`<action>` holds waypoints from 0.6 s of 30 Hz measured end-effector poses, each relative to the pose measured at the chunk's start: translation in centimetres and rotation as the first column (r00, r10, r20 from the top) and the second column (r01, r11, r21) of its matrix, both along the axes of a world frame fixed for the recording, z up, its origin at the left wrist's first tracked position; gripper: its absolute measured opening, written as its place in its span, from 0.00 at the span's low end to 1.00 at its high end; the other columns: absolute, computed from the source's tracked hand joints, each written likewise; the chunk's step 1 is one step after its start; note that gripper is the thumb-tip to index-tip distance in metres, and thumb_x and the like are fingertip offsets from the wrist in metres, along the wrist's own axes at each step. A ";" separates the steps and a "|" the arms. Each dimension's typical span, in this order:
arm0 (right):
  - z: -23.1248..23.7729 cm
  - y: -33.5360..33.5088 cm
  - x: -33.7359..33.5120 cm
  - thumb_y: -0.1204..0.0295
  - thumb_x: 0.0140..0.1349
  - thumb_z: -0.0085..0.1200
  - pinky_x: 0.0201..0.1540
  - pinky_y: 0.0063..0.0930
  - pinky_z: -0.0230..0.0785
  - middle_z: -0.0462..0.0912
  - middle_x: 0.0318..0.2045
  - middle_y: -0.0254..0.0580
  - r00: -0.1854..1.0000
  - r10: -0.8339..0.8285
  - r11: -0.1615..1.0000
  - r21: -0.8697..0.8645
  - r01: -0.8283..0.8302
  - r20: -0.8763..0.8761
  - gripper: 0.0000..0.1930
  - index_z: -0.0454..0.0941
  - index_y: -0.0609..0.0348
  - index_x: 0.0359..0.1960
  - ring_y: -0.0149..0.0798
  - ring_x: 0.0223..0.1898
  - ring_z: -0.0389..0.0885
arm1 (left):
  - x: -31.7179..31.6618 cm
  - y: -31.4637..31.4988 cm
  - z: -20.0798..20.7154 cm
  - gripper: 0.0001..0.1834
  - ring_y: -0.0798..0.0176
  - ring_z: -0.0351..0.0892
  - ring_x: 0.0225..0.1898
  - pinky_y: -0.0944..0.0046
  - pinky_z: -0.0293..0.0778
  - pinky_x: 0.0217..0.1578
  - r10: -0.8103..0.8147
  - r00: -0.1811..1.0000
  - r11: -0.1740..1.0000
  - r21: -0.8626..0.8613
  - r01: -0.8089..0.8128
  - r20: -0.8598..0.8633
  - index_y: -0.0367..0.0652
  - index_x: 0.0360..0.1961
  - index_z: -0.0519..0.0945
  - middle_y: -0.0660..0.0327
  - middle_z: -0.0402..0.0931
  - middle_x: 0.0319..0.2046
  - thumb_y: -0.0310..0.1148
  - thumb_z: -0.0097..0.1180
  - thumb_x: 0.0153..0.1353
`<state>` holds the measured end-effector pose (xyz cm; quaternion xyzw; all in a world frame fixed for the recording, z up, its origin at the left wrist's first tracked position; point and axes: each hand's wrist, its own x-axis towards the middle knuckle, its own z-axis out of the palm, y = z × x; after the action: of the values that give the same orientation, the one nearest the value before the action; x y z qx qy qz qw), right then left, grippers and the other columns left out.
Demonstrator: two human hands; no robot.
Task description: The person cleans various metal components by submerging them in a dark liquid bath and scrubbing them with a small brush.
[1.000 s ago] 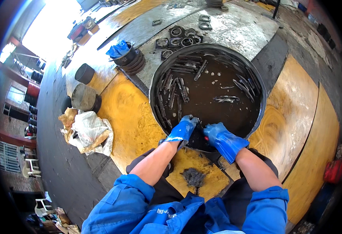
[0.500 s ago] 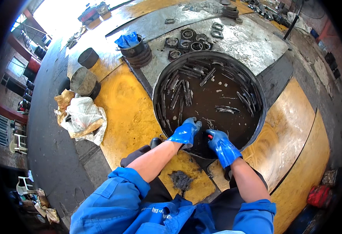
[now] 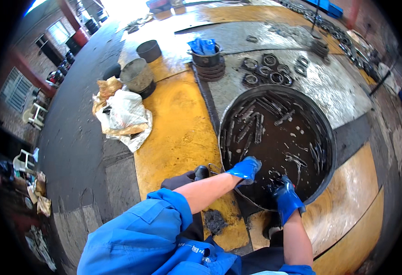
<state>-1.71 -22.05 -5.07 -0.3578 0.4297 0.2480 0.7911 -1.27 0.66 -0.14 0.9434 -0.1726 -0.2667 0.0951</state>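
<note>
A large round dark tub of murky brown liquid stands before me, with several long dark metal strips lying in it. Over the tub's near left part is my left hand in a blue rubber glove, its fingers curled together; what they hold, if anything, is hidden. My right hand, also gloved in blue, reaches down at the near right with fingers closed. A small red end of some object shows at that hand; the rest is hidden. Wet, dark splashing liquid lies between the hands.
Beyond the tub lie several square dark metal rings. A pot with blue gloves or cloth sits on stacked rings. At left are a bucket, a dark cylinder and white bags. A dark fibrous clump lies near my feet.
The view has swung left, so the tub sits farther right and lower. My right hand has dipped lower into the tub, and the liquid beside it is stirred up. My left hand remains at the tub's near left.
</note>
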 end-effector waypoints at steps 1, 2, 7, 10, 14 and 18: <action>-0.8 -0.8 0.1 0.60 0.74 0.49 0.47 0.57 0.82 0.88 0.47 0.52 1.000 0.015 1.000 0.001 -0.015 0.004 0.17 0.83 0.57 0.53 0.57 0.45 0.87 | 0.3 -0.5 0.0 0.45 0.45 0.82 0.55 0.58 0.78 0.56 -0.087 0.996 0.995 0.055 0.087 0.000 0.41 0.59 0.77 0.46 0.80 0.52 0.27 0.76 0.32; -1.6 -1.8 0.3 0.59 0.74 0.49 0.48 0.59 0.81 0.88 0.46 0.52 0.999 0.032 0.999 0.021 -0.033 0.015 0.18 0.83 0.57 0.53 0.58 0.46 0.87 | 0.4 -0.8 0.0 0.41 0.46 0.82 0.55 0.58 0.78 0.55 -0.180 0.984 0.978 0.109 0.179 -0.004 0.42 0.58 0.77 0.47 0.80 0.51 0.29 0.76 0.37; -1.5 2.6 0.6 0.60 0.70 0.56 0.42 0.57 0.78 0.88 0.49 0.46 0.916 0.398 0.917 -0.011 -0.398 0.049 0.17 0.82 0.50 0.56 0.56 0.45 0.87 | -0.3 0.7 -11.1 0.34 0.52 0.87 0.48 0.58 0.79 0.52 -0.176 0.962 0.973 0.183 0.139 0.207 0.49 0.55 0.85 0.56 0.88 0.43 0.48 0.74 0.44; 0.1 -0.1 0.2 0.62 0.69 0.58 0.42 0.52 0.79 0.88 0.49 0.44 0.878 0.464 0.885 -0.082 -0.457 0.118 0.17 0.81 0.51 0.57 0.53 0.45 0.87 | 0.3 -2.2 -9.4 0.23 0.51 0.86 0.49 0.59 0.80 0.52 0.303 0.948 0.944 -0.166 -0.285 0.092 0.47 0.51 0.85 0.51 0.85 0.46 0.45 0.66 0.55; -1.2 -3.6 -0.1 0.64 0.70 0.59 0.52 0.44 0.78 0.88 0.49 0.42 0.672 0.687 0.720 -0.379 -0.581 0.275 0.17 0.83 0.55 0.57 0.46 0.48 0.86 | -0.1 -3.2 0.2 0.16 0.46 0.86 0.47 0.55 0.81 0.47 -0.127 0.980 0.988 0.104 0.112 0.151 0.43 0.51 0.84 0.45 0.84 0.45 0.40 0.59 0.68; 2.9 1.0 -1.8 0.66 0.72 0.56 0.55 0.32 0.76 0.89 0.47 0.39 0.236 0.952 0.289 -0.826 -0.484 0.195 0.16 0.84 0.60 0.56 0.36 0.45 0.86 | -1.7 -1.8 -3.3 0.18 0.35 0.83 0.48 0.49 0.81 0.46 0.329 0.928 0.917 -0.295 -0.269 0.175 0.39 0.50 0.84 0.41 0.84 0.45 0.42 0.58 0.68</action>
<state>-3.47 -21.09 -2.19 -0.8172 -0.0774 0.3054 0.4826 -2.95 -1.12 -3.46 0.9611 -0.0691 -0.1168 0.2407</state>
